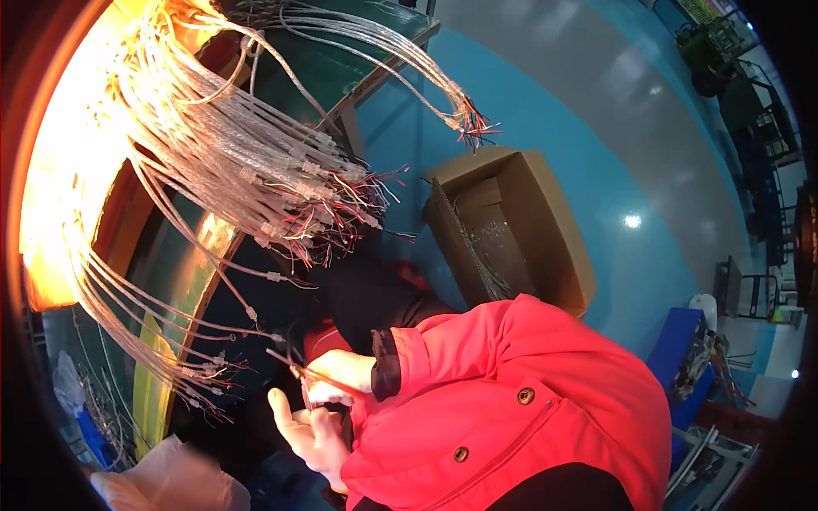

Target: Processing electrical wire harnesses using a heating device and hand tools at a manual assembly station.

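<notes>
My right hand (345, 373) is closed around a slim hand tool with reddish handles (334, 383), perhaps pliers; its kind is not clear. The tool's tip points up and left, close to a loose cable end. Just below, my left hand (317, 439) has one finger stretched out and the others bent inward; whatever they hold is too small to make out. Above both hands hangs a thick bundle of clear-jacketed cables (230, 145), their stripped ends showing red, white and black wires. A smaller bunch of cables (128, 315) droops to the left.
An open cardboard box (554, 230) stands on the blue floor beyond my arm. More cables (375, 38) hang over the green table's (341, 72) edge. A bright lamp glare covers the left. A whitish translucent bag (175, 481) lies lower left, and a blue bin (677, 349) stands right.
</notes>
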`<control>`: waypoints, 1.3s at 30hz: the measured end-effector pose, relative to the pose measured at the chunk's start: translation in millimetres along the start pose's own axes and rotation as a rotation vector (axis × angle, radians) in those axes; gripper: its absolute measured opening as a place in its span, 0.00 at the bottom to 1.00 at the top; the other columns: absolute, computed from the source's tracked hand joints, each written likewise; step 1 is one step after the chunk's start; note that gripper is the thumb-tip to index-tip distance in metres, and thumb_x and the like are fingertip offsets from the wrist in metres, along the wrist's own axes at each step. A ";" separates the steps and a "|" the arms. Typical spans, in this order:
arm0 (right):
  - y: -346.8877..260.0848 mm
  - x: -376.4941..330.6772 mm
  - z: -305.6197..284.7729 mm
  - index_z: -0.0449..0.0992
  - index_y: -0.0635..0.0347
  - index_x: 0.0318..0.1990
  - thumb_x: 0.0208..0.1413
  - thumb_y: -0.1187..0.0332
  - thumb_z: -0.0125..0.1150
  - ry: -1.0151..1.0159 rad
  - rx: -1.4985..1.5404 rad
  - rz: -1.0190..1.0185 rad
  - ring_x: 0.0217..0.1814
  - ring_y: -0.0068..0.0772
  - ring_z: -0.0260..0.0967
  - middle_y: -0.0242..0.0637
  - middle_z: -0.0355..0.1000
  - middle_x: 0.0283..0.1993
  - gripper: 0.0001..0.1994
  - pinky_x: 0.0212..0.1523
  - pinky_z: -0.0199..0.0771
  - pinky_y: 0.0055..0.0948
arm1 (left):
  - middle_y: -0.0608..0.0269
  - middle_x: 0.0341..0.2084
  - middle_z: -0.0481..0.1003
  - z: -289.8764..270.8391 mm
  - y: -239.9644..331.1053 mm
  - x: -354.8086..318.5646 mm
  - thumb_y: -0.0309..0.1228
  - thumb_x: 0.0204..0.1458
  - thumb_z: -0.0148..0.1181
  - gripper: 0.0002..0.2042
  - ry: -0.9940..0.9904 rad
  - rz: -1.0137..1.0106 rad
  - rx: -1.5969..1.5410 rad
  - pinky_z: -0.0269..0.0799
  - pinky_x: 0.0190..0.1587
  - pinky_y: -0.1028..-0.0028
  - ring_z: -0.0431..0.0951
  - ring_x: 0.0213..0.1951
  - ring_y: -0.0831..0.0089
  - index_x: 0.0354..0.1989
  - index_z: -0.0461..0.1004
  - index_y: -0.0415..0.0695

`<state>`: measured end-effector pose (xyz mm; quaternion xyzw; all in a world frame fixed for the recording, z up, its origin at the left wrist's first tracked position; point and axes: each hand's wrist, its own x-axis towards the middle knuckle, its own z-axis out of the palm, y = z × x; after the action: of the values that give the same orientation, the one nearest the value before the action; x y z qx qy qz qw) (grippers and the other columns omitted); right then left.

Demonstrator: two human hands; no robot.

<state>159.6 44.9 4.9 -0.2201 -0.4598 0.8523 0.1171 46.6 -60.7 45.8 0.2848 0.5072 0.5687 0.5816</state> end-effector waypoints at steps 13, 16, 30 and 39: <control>2.7 -4.3 5.7 0.72 0.56 0.26 0.43 0.63 0.60 0.241 -0.549 -0.295 0.27 0.38 0.72 0.37 0.71 0.22 0.08 0.26 0.69 0.36 | 0.70 0.15 0.63 -25.8 2.9 -6.5 0.35 0.61 0.42 0.10 0.221 -0.428 -0.117 0.59 0.18 0.80 0.63 0.16 0.80 0.44 0.64 0.44; 8.1 -1.7 2.8 0.73 0.56 0.26 0.40 0.62 0.61 0.220 -0.696 -0.393 0.30 0.43 0.73 0.38 0.72 0.24 0.08 0.28 0.70 0.40 | 0.71 0.16 0.64 -26.9 -1.4 -7.0 0.35 0.61 0.41 0.08 0.172 -0.434 -0.381 0.58 0.17 0.82 0.62 0.15 0.80 0.41 0.64 0.45; -3.2 -1.8 -0.3 0.77 0.55 0.29 0.36 0.61 0.62 0.024 -1.050 -0.073 0.28 0.42 0.73 0.38 0.73 0.24 0.11 0.28 0.71 0.39 | 0.64 0.27 0.72 33.8 17.0 -0.7 0.35 0.54 0.54 0.10 0.596 -0.597 1.033 0.67 0.31 0.77 0.72 0.27 0.74 0.37 0.71 0.40; -15.6 -9.2 -0.5 0.76 0.58 0.25 0.39 0.61 0.60 -0.019 -0.869 -0.144 0.26 0.43 0.72 0.40 0.72 0.21 0.10 0.27 0.69 0.38 | 0.64 0.31 0.73 -14.1 -12.9 -14.2 0.32 0.49 0.61 0.14 0.453 -0.050 0.983 0.69 0.37 0.76 0.74 0.34 0.75 0.41 0.69 0.39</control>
<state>167.9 50.2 20.1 -0.2086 -0.7908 0.5714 0.0684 40.8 -80.1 33.3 0.3815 0.8328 0.2975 0.2692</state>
